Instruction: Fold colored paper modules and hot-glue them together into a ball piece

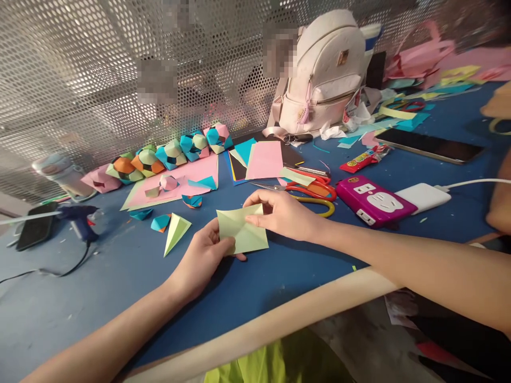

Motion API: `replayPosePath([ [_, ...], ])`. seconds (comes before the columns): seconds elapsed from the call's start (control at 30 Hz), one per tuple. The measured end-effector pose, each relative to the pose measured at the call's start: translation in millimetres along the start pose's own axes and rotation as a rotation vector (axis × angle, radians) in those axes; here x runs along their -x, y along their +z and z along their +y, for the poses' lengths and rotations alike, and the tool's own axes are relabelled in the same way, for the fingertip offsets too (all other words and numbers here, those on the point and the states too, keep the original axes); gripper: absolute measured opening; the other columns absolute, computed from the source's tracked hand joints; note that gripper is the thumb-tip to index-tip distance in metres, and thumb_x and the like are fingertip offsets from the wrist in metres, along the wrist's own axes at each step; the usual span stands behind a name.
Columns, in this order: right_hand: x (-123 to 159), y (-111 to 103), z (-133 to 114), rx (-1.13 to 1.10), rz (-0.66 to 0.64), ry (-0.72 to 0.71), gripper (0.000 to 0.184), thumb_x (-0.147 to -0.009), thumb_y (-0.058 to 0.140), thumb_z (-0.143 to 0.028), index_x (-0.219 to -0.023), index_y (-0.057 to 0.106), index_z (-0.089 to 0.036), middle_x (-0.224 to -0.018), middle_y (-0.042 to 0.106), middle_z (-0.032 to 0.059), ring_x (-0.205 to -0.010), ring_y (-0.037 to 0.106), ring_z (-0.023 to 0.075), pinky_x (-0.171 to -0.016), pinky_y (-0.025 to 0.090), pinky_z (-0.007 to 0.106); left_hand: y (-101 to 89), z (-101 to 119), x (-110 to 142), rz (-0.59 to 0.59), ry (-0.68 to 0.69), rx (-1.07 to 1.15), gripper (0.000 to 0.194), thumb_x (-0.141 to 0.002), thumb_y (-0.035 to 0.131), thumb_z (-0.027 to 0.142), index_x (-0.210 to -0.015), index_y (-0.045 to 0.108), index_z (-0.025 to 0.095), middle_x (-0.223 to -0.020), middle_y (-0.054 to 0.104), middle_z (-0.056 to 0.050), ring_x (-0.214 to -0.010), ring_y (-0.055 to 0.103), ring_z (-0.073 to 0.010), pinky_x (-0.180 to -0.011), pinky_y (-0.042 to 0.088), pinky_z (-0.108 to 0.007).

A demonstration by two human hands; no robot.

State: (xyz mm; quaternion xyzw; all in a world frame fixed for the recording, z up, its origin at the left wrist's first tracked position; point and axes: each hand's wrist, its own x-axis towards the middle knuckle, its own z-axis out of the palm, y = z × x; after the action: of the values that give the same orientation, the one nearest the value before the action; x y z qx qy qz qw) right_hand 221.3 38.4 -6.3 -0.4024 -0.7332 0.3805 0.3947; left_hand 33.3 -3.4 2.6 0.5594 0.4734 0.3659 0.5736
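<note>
A light green square of paper (pixel 244 236) with faint diagonal creases is held just above the blue table. My left hand (pixel 205 255) grips its left edge, thumb on top and fingers underneath. At the upper right, my right hand (pixel 279 213) pinches the same sheet, its thumb lying on the face. Left of the sheet lies a folded green paper piece (pixel 176 233). Small blue and orange folded pieces (pixel 161 223) rest beyond it. Behind my right hand are scissors with red handles (pixel 311 186) and a yellow handle loop (pixel 325 208).
Several folded paper balls (pixel 171 154) line the perforated metal screen (pixel 99 69). A glue gun (pixel 80 218) with a cord stands at left by a phone (pixel 38 229). Rightward are a purple power strip (pixel 373 202), white charger (pixel 425 198), another phone (pixel 431 144) and a backpack (pixel 323 74).
</note>
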Motion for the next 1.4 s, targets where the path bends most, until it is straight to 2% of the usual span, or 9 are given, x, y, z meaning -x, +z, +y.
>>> replayPosePath([
  [0.13,-2,-6,2,-0.001,-0.062,0.024,0.005,-0.077,0.060,-0.019,-0.079,0.062,-0.015,-0.069,0.061,-0.0017,-0.060,0.051,0.0106,-0.056,0.040,0.022,-4.3,2,0,0.060,0.024,-0.177,0.024,-0.076,0.061,0.023,-0.098,0.065,0.015,-0.079,0.067,-0.001,-0.060,0.059,-0.0138,-0.059,0.050,-0.028],
  [0.27,-2,-10,7,0.129,-0.093,-0.046,0.010,-0.075,0.057,-0.009,-0.080,0.063,-0.015,-0.077,0.065,-0.0007,-0.068,0.055,0.0118,-0.062,0.041,0.023,-12.0,1,0,0.178,0.124,-0.506,0.018,-0.078,0.062,0.028,-0.092,0.068,0.018,-0.081,0.069,-0.001,-0.068,0.060,-0.0161,-0.063,0.046,-0.027],
  [0.47,-1,-11,16,0.362,-0.127,-0.235,0.022,-0.072,0.052,0.004,-0.073,0.062,-0.016,-0.075,0.064,0.0004,-0.077,0.054,0.0140,-0.071,0.041,0.025,-21.3,-5,-3,0.155,0.325,-0.858,0.010,-0.080,0.054,0.020,-0.080,0.065,0.020,-0.077,0.063,-0.001,-0.074,0.057,-0.0171,-0.068,0.044,-0.028],
  [0.53,-1,-11,17,0.384,-0.150,-0.269,0.024,-0.071,0.051,0.005,-0.071,0.061,-0.016,-0.075,0.064,0.0009,-0.078,0.053,0.0146,-0.072,0.041,0.026,-23.8,-6,-4,0.121,0.368,-0.898,0.011,-0.081,0.052,0.018,-0.080,0.063,0.020,-0.078,0.062,-0.001,-0.077,0.057,-0.0174,-0.068,0.044,-0.028],
  [0.73,-1,-11,19,0.435,-0.167,-0.299,0.025,-0.073,0.051,0.005,-0.075,0.065,-0.015,-0.078,0.066,0.0029,-0.079,0.055,0.0162,-0.073,0.043,0.028,-27.6,-6,-3,0.056,0.370,-0.920,0.016,-0.082,0.049,0.016,-0.082,0.065,0.019,-0.081,0.062,-0.003,-0.080,0.057,-0.0173,-0.063,0.043,-0.026],
  [0.9,0,-10,26,0.507,-0.191,-0.479,0.039,-0.077,0.048,0.005,-0.104,0.069,-0.015,-0.097,0.070,0.0086,-0.092,0.056,0.0202,-0.083,0.044,0.035,-29.8,-9,-2,0.049,0.421,-0.957,0.020,-0.082,0.048,0.013,-0.087,0.067,0.019,-0.085,0.063,-0.003,-0.084,0.057,-0.0174,-0.071,0.045,-0.029],
  [0.97,1,-9,28,0.543,-0.197,-0.544,0.041,-0.079,0.048,0.004,-0.109,0.068,-0.015,-0.103,0.070,0.0092,-0.095,0.054,0.0210,-0.085,0.043,0.036,-30.2,-10,-1,0.043,0.441,-0.978,0.021,-0.082,0.048,0.012,-0.088,0.067,0.018,-0.086,0.063,-0.003,-0.084,0.057,-0.0173,-0.075,0.046,-0.030],
  [1.13,3,-9,26,0.628,-0.173,-0.635,0.017,-0.089,0.055,-0.013,-0.092,0.072,-0.016,-0.093,0.071,0.0062,-0.088,0.054,0.0198,-0.082,0.037,0.035,-29.5,-10,-1,0.041,0.474,-1.008,0.022,-0.083,0.048,0.012,-0.088,0.068,0.017,-0.084,0.063,-0.004,-0.081,0.057,-0.0170,-0.074,0.046,-0.030],
  [1.4,4,-14,26,0.790,-0.228,-0.732,0.026,-0.092,0.048,-0.012,-0.087,0.073,-0.018,-0.089,0.071,0.0044,-0.081,0.052,0.0177,-0.078,0.031,0.033,-30.9,-8,-1,0.020,0.501,-1.038,0.023,-0.084,0.048,0.012,-0.091,0.069,0.017,-0.083,0.063,-0.003,-0.080,0.058,-0.0163,-0.073,0.047,-0.030],
])
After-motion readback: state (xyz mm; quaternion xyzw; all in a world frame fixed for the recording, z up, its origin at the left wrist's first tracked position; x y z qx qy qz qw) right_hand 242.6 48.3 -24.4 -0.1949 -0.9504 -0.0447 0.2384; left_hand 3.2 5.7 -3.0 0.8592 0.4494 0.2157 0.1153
